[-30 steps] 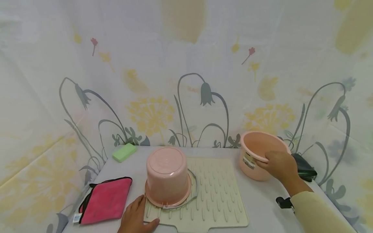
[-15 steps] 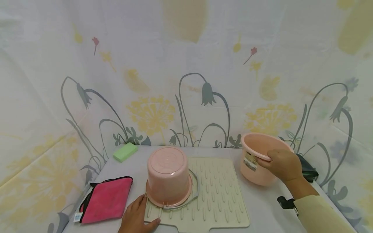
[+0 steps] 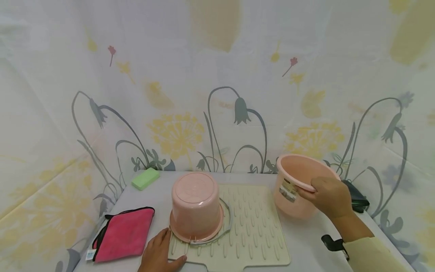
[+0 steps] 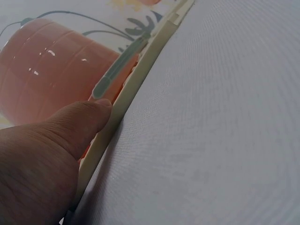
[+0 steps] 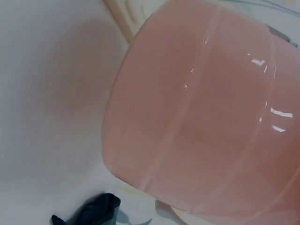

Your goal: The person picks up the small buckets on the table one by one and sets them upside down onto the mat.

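Note:
My right hand (image 3: 327, 196) grips the rim of an upright peach plastic bucket (image 3: 295, 207), thumb outside and fingers over the edge. In the right wrist view, the bucket's wall (image 5: 187, 103) fills most of the picture and its shadow lies apart on the table, so it looks raised. A second pink bucket (image 3: 195, 204) stands upside down on the left part of a cream ridged drying mat (image 3: 251, 226), its grey handle (image 3: 228, 219) lying round the rim. My left hand (image 3: 158, 251) rests at the mat's front left corner, with the thumb (image 4: 89, 115) by the overturned bucket's rim.
A folded pink cloth (image 3: 125, 234) with black edging lies at the left of the white table (image 3: 306, 249). Behind it is a green sponge (image 3: 145, 178). A dark object (image 3: 357, 198) sits behind my right wrist. A flowered curtain (image 3: 217, 75) closes off the back.
The right hand and its bucket have shifted slightly left and nearer, so the bucket now overlaps the mat's right edge in view. My left hand and the overturned bucket stay put.

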Demonstrator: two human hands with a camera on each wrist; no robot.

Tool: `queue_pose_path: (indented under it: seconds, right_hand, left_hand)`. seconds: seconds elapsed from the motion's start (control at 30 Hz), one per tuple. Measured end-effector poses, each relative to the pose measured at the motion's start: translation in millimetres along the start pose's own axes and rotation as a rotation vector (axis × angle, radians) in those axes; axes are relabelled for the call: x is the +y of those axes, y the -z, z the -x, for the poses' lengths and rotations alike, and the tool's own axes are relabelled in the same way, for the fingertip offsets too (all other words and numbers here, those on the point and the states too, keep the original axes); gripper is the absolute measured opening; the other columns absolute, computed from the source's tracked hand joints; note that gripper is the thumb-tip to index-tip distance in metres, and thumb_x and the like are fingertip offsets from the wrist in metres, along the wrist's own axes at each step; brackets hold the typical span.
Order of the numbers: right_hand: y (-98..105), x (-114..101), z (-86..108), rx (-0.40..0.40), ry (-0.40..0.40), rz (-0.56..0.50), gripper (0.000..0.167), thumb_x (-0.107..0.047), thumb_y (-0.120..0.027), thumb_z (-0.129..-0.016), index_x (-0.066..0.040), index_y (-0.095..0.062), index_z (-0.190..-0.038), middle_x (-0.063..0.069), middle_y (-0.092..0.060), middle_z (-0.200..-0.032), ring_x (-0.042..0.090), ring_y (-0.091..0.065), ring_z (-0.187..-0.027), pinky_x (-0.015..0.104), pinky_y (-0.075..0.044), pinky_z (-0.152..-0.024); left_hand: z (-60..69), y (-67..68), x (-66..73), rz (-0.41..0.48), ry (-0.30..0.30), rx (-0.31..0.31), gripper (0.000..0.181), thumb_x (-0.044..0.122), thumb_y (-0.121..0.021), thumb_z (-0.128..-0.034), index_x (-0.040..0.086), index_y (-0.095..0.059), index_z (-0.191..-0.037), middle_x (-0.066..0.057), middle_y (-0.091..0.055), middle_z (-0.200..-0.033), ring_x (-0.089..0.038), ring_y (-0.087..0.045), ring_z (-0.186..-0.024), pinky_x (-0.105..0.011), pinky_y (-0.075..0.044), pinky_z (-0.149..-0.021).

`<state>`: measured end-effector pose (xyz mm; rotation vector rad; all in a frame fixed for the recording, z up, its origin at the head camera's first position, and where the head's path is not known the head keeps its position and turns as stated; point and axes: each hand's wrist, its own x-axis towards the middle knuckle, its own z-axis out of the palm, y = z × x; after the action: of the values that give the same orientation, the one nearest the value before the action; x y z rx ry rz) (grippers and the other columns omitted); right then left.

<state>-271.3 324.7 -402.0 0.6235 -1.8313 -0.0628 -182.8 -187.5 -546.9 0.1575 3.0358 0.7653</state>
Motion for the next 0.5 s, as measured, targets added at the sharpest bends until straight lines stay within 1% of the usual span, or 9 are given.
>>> queue_pose_path:
  seconds: [0.17,0.3,0.5]
  right_hand:
    - [6.1,-6.1,-2.7,0.044,0.005,0.009,0.068,-0.063,-0.045,-0.103,-0.013,-0.031,-0.059,-0.005,-0.020,-0.055,0.009,-0.013,-0.050,0.026,-0.011,-0.045]
    - [11.5,-14.2,-6.2,0.059,-0.036,0.018,0.067,-0.061,-0.047,-0.103,-0.014,-0.029,-0.059,-0.005,-0.020,-0.055,0.010,-0.015,-0.049,0.026,-0.011,-0.045]
    - [18.1,-27.8,-9.1,0.080,-0.089,0.021,0.067,-0.061,-0.048,-0.103,-0.014,-0.029,-0.059,-0.005,-0.020,-0.055,0.010,-0.012,-0.052,0.027,-0.011,-0.047]
  left_hand:
    - [-0.1,-1.5,-1.8,-0.013,-0.009,0.007,0.109,0.067,-0.078,-0.0780,-0.010,-0.048,-0.149,-0.026,-0.049,-0.152,-0.050,-0.050,-0.134,-0.071,-0.041,-0.106]
    - [-0.6,-0.7,-0.9,-0.012,-0.009,0.003,0.109,0.066,-0.078,-0.0786,-0.010,-0.047,-0.150,-0.027,-0.048,-0.153,-0.051,-0.049,-0.134,-0.071,-0.041,-0.107]
    - [-0.5,0.3,0.6,-0.029,-0.014,0.004,0.109,0.065,-0.079,-0.0788,-0.010,-0.047,-0.150,-0.027,-0.048,-0.153,-0.051,-0.049,-0.134,-0.070,-0.042,-0.106]
